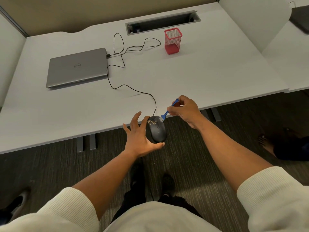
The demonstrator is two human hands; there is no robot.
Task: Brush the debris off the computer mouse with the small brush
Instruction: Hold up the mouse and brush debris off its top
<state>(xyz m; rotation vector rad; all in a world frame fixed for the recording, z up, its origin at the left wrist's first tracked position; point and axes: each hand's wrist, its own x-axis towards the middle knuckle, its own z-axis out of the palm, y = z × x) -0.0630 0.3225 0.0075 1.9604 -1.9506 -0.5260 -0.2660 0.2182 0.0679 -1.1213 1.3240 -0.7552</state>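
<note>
1. we see the black wired computer mouse (157,129) held out past the near edge of the white desk (200,72), its front end over the desk edge and its rear over the dark carpet (192,164).
2. the left hand (142,138) cradles the mouse from the left and underneath, the thumb at its near end and the fingers spread open along its left side; it supports the mouse rather than clenching it.
3. a patch of pale crumb-like debris (151,122) sits on the front left of the mouse, by the buttons.
4. the right hand (185,109) pinches the small blue brush (168,110) between thumb and fingertips, the handle tilting up to the far right.
5. the bristles touch the front right of the mouse, just beside the debris.
6. the mouse's black cable (123,61) runs from its front across the desk in loose loops to the right side of a closed grey dell laptop (76,67) on the far left.
7. a red mesh pen cup (173,41) stands upright far from us, right of the cable loops, near a grey cable slot (163,22) in the desk.
</note>
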